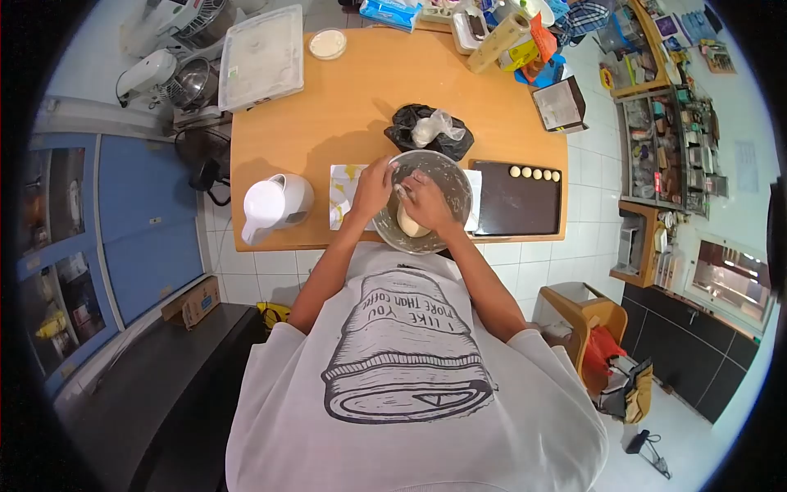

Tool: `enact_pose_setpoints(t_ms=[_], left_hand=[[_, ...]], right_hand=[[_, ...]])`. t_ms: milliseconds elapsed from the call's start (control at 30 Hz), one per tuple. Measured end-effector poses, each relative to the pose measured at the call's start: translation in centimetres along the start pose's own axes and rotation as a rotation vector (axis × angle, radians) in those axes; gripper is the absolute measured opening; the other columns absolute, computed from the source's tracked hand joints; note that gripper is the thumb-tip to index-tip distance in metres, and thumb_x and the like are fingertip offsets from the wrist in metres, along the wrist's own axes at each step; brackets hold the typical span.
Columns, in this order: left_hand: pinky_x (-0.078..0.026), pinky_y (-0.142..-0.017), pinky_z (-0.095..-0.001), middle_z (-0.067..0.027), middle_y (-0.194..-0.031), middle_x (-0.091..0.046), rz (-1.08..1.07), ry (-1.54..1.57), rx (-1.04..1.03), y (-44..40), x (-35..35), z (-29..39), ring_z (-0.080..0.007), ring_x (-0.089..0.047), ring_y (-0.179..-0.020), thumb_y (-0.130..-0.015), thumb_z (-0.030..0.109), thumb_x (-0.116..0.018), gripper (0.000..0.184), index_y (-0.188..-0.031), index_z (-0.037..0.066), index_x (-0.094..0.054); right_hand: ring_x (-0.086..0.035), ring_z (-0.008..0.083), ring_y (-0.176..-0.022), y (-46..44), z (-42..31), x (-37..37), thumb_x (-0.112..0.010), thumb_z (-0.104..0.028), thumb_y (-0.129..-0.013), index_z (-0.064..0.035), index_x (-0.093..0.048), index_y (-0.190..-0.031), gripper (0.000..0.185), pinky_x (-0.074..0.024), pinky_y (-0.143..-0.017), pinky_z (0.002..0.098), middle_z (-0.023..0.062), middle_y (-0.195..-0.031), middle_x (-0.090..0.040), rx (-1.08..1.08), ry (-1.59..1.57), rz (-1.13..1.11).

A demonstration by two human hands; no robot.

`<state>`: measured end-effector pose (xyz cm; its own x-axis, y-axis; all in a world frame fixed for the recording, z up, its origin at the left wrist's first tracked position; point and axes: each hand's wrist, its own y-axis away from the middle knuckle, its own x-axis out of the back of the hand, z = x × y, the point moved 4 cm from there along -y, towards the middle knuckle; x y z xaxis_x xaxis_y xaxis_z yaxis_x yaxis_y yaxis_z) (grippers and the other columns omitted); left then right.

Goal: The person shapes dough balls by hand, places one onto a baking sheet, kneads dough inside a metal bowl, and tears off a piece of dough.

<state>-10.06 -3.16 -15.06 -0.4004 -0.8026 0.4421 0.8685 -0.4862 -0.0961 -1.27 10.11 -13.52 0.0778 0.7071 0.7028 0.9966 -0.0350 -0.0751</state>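
A metal mixing bowl (461,193) stands at the near edge of the table, its inner wall smeared with dough. Inside lies a pale lump of dough (412,223), partly covered by my right hand (426,201), whose curled fingers press into it. My left hand (375,187) is closed at the bowl's left rim, with its fingertips reaching over the edge. Just right of the bowl is a dark baking tray (518,205); several small round dough balls (536,174) sit in a row along its far side.
A white kettle (279,205) stands at the left. Behind the bowl are a black plastic bag (402,127) and crumpled clear plastic (436,127). Farther back are a lidded plastic box (262,61), a small round container (328,44) and a roll of wrap (498,43).
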Motion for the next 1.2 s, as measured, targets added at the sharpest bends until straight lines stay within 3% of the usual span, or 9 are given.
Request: enact_pose_setpoints(t_ms=[233, 333, 433, 633, 733, 933, 1033, 1133, 1200], left_hand=[[-0.050, -0.078, -0.0529, -0.0291, -0.100, -0.068, -0.018, 0.027, 0.027, -0.2, 0.3, 0.7, -0.0506, -0.065, -0.095, -0.101, 0.002, -0.060, 0.013, -0.111, -0.005, -0.062], [-0.051, -0.078, -0.0531, -0.0292, -0.101, -0.068, -0.013, 0.039, 0.037, -0.1, 0.2, 0.7, -0.0508, -0.066, -0.095, -0.100, 0.002, -0.061, 0.013, -0.112, -0.005, -0.062], [-0.051, -0.078, -0.0533, -0.0295, -0.101, -0.068, 0.003, 0.037, 0.021, -0.1, 0.0, 0.4, -0.0511, -0.066, -0.095, -0.100, 0.002, -0.061, 0.013, -0.111, -0.004, -0.062], [-0.052, -0.078, -0.0532, -0.0305, -0.101, -0.067, -0.041, 0.022, -0.008, -0.3, 0.0, 0.4, -0.0515, -0.065, -0.096, -0.101, 0.004, -0.061, 0.013, -0.111, -0.004, -0.064], [-0.051, -0.078, -0.0534, -0.0306, -0.101, -0.067, -0.074, 0.028, 0.025, -0.4, 0.3, 0.7, -0.0517, -0.065, -0.097, -0.101, 0.005, -0.061, 0.013, -0.111, -0.004, -0.064], [-0.053, -0.080, -0.0501, -0.0307, -0.103, -0.069, 0.023, 0.012, 0.001, 0.1, 0.3, 0.3, -0.0503, -0.067, -0.095, -0.105, 0.013, -0.062, 0.023, -0.116, -0.006, -0.066], [-0.054, -0.081, -0.0497, -0.0302, -0.104, -0.070, 0.015, -0.018, 0.022, 0.2, 0.0, 0.0, -0.0493, -0.068, -0.095, -0.106, 0.014, -0.062, 0.024, -0.117, -0.007, -0.067], [-0.054, -0.080, -0.0494, -0.0303, -0.102, -0.070, 0.068, -0.025, -0.024, 0.4, 0.0, -0.2, -0.0484, -0.069, -0.094, -0.105, 0.013, -0.061, 0.023, -0.117, -0.006, -0.067], [-0.053, -0.079, -0.0491, -0.0302, -0.101, -0.070, 0.026, -0.008, 0.004, 0.5, 0.1, 0.0, -0.0477, -0.069, -0.092, -0.105, 0.012, -0.061, 0.022, -0.116, -0.006, -0.067]], right_hand=[[-0.065, 0.0427, -0.093, 1.8, 0.2, 1.8, -0.070, -0.024, -0.096, 0.0033, -0.068, -0.100, 0.027, -0.0531, -0.084, 0.0526, 0.0227, -0.097, -0.065, -0.078, 0.129, 0.100], [-0.070, 0.0438, -0.088, 1.6, 0.8, 0.7, -0.065, -0.028, -0.098, 0.0009, -0.068, -0.094, 0.030, -0.0553, -0.079, 0.0546, 0.0232, -0.094, -0.070, -0.363, 0.133, -0.022], [-0.073, 0.0448, -0.082, 0.7, 0.0, -0.8, -0.062, -0.031, -0.100, -0.0020, -0.068, -0.091, 0.031, -0.0571, -0.074, 0.0561, 0.0228, -0.094, -0.074, -0.313, 0.227, 0.059], [-0.073, 0.0442, -0.078, -1.4, 1.6, -2.0, -0.062, -0.032, -0.098, -0.0044, -0.069, -0.091, 0.030, -0.0587, -0.073, 0.0546, 0.0211, -0.092, -0.075, -0.250, 0.305, 0.005], [-0.073, 0.0435, -0.076, -2.2, 2.2, -2.6, -0.062, -0.033, -0.098, -0.0049, -0.070, -0.090, 0.030, -0.0587, -0.071, 0.0544, 0.0192, -0.090, -0.074, -0.094, 0.356, 0.028], [-0.073, 0.0401, -0.078, -2.5, 2.6, -2.6, -0.064, -0.032, -0.095, -0.0050, -0.070, -0.091, 0.028, -0.0599, -0.072, 0.0510, 0.0159, -0.085, -0.072, -0.136, 0.334, 0.017], [-0.073, 0.0430, -0.082, -1.4, 1.3, -1.6, -0.059, -0.033, -0.100, -0.0029, -0.071, -0.095, 0.033, -0.0590, -0.076, 0.0528, 0.0191, -0.087, -0.072, -0.097, 0.297, 0.088], [-0.071, 0.0458, -0.086, -1.3, 1.0, -0.5, -0.053, -0.036, -0.105, 0.0000, -0.071, -0.093, 0.042, -0.0575, -0.082, 0.0547, 0.0228, -0.086, -0.072, -0.128, 0.150, 0.077], [-0.070, 0.0442, -0.083, -2.0, 1.3, 0.6, -0.049, -0.037, -0.108, -0.0006, -0.073, -0.086, 0.049, -0.0549, -0.083, 0.0527, 0.0208, -0.082, -0.072, -0.187, 0.122, -0.012]])
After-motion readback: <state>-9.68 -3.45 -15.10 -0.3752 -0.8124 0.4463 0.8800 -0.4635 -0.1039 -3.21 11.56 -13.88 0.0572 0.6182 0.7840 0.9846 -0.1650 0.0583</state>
